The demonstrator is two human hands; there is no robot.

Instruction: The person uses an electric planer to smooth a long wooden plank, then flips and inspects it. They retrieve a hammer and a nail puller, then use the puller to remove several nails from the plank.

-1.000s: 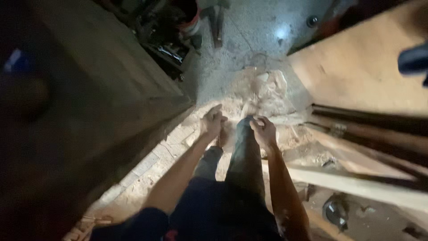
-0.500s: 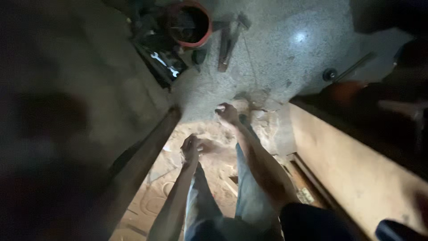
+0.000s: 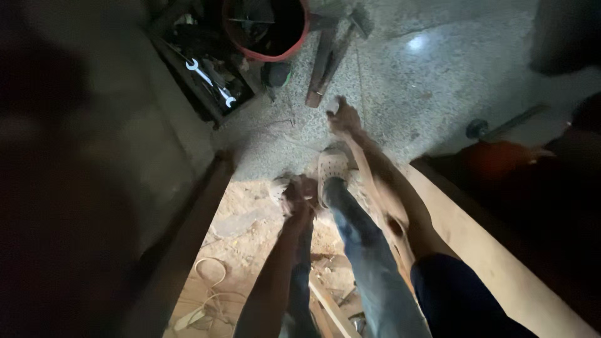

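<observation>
The person bends down over a speckled floor (image 3: 438, 81). The right hand (image 3: 343, 117) reaches far out, low over the floor. It is near the end of a wooden-handled hammer (image 3: 325, 59) but not touching it. The picture is blurry there, so I cannot tell if this hand is open or closed, or if it holds some small thing.

The left hand (image 3: 299, 195) hangs lower down, right by the pale shoes (image 3: 332, 166). Its fingers look curled in tight, like a fist. Nothing shows inside it.

Past the hammer stands a red bucket (image 3: 294, 37). Beside the bucket is a dark tray (image 3: 188, 94) with shiny wrenches (image 3: 210, 80) in it. Sawdust (image 3: 250, 216) lies in a heap around the feet, and a loop of pale cord (image 3: 210, 278) lies on it. A long wooden plank (image 3: 494, 263) runs along the right side.

It looks like the reaching part of the work, with the right hand out toward the tools. The hammer is a little way beyond the fingers, so getting to it would mean stretching further and opening the hand wide around the handle.
</observation>
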